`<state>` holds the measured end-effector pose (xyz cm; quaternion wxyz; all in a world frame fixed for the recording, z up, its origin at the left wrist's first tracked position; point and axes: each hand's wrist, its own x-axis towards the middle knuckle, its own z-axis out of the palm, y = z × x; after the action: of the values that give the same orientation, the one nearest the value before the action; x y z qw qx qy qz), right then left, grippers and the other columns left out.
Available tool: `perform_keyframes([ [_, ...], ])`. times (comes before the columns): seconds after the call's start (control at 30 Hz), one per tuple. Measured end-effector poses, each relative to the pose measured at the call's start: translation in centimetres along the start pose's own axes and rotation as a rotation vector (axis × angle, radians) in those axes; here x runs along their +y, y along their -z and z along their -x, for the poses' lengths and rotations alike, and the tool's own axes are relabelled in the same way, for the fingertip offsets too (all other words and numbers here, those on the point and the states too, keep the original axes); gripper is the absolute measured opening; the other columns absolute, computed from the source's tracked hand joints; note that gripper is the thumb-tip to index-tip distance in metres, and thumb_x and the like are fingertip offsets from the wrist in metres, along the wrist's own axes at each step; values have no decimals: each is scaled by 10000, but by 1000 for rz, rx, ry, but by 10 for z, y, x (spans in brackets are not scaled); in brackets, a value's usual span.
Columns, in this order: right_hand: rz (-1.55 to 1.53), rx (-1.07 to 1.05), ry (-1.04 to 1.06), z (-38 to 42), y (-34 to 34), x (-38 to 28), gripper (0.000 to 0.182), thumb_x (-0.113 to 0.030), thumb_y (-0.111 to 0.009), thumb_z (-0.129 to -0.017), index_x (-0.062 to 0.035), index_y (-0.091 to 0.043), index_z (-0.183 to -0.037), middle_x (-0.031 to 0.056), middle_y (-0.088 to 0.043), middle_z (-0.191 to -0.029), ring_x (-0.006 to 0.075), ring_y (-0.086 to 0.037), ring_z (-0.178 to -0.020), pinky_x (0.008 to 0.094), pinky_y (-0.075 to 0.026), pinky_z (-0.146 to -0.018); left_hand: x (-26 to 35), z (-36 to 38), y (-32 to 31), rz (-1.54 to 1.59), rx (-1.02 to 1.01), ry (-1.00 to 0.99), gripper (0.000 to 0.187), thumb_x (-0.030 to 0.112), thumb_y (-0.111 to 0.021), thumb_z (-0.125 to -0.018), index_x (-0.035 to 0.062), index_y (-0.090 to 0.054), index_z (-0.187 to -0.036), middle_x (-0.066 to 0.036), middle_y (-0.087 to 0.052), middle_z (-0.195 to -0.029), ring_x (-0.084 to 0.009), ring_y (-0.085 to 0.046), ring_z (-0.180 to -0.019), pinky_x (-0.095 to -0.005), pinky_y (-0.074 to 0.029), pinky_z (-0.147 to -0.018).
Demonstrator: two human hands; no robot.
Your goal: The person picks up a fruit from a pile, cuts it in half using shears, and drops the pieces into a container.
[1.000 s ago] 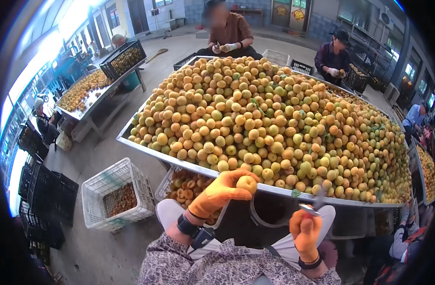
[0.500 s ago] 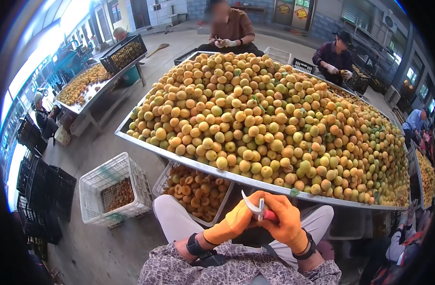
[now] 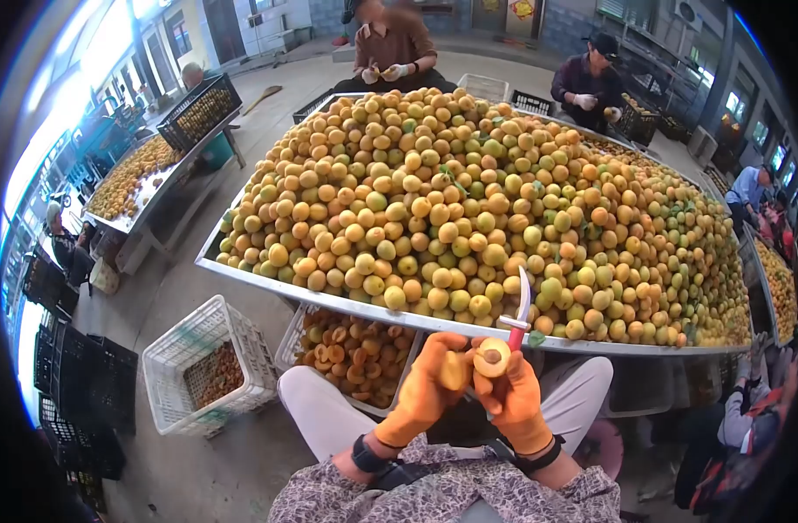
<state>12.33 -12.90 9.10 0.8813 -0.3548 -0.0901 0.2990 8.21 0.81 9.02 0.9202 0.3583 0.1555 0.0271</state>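
Note:
My left hand (image 3: 423,392), in an orange glove, is closed around an apricot half (image 3: 455,371). In my right hand (image 3: 519,411), gloved the same way, is another apricot half (image 3: 492,356), its cut face up and the brown pit still in it. That hand also grips a curved knife (image 3: 522,307) with a red handle, the blade pointing up and away. Both hands are over my lap, close together but with the halves apart. Just beyond them rises a big heap of whole apricots (image 3: 416,209) on a metal-edged table (image 3: 329,302).
Below the table edge stands a crate of halved apricots (image 3: 351,353). To its left, a white crate (image 3: 185,370) holds brown pits. Black crates (image 3: 89,375) are stacked at far left. Two people (image 3: 394,48) (image 3: 590,83) work across the table; others sit further off.
The apricot, hidden in my hands before, is now in two halves, one per hand. The knife has swung from pointing left to pointing up, in my right hand. The view has shifted slightly.

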Motion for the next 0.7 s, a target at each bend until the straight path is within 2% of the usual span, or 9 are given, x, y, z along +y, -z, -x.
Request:
perform_keyframes([
  [0.03,8,-4,3,1,-3,-4,665,-494,-609,-902,62,-495,-1248,91,-608,-809,82,-475,-480,187,-326,-391,5,-1,17,22,-165,9,430,502,-388,-999,101,-522,-1079,-39,-514,-681,-140,-435,-544,-281,-350,-491],
  [0.13,123,-104,59,4,-9,-9,691,-474,-636,-890,67,-463,-1285,203,-579,-1184,97,-537,-546,153,-365,-398,17,-7,41,260,-353,119,457,552,-378,-980,121,-529,-992,-55,-480,-660,-151,-425,-525,-262,-321,-461],
  [0.23,214,-114,49,1,-18,-10,659,-434,-666,-885,70,-474,-1264,186,-617,-1109,96,-544,-548,160,-365,-389,23,9,51,176,-250,108,404,497,-374,-997,123,-523,-980,-54,-489,-671,-139,-428,-539,-236,-312,-467],
  [0.37,218,-184,-30,-8,-19,-1,608,-385,-688,-880,65,-490,-1239,164,-646,-1037,104,-577,-573,163,-374,-388,40,32,41,-91,-159,25,230,285,-450,-994,91,-537,-1083,-61,-563,-788,-117,-505,-618,-221,-357,-491],
  [0.4,230,-129,-50,-8,-21,5,581,-363,-692,-881,61,-497,-1227,156,-654,-1006,109,-591,-583,164,-379,-391,42,32,43,-136,-183,-35,264,200,-544,-954,61,-531,-1178,-96,-591,-819,-144,-552,-683,-237,-426,-554],
  [0.5,232,-36,-97,-8,-28,15,532,-326,-697,-883,50,-509,-1209,133,-655,-947,118,-614,-597,167,-393,-403,45,38,35,-448,-220,-248,405,76,-615,-895,54,-505,-1284,-69,-592,-851,-107,-542,-726,-223,-427,-625],
  [0.53,227,-42,-103,-8,-25,17,521,-323,-694,-886,45,-511,-1206,122,-650,-929,118,-613,-597,168,-397,-408,39,36,33,-392,-253,-247,494,-1,-669,-831,59,-528,-1300,-27,-564,-866,-77,-510,-737,-218,-415,-671],
  [0.57,222,-47,-104,-8,-23,17,510,-320,-692,-888,40,-513,-1202,111,-645,-910,118,-612,-598,169,-401,-413,43,35,39,-812,-261,-447,450,24,-702,-815,76,-587,-1247,-10,-538,-868,-89,-499,-725,-232,-418,-676],
  [0.7,316,51,-106,-2,-29,19,475,-344,-667,-902,45,-550,-1147,71,-631,-839,62,-537,-535,162,-365,-407,40,36,34,-923,-215,-435,425,45,-726,-804,96,-622,-1213,-15,-536,-856,-108,-509,-695,-244,-424,-640],
])
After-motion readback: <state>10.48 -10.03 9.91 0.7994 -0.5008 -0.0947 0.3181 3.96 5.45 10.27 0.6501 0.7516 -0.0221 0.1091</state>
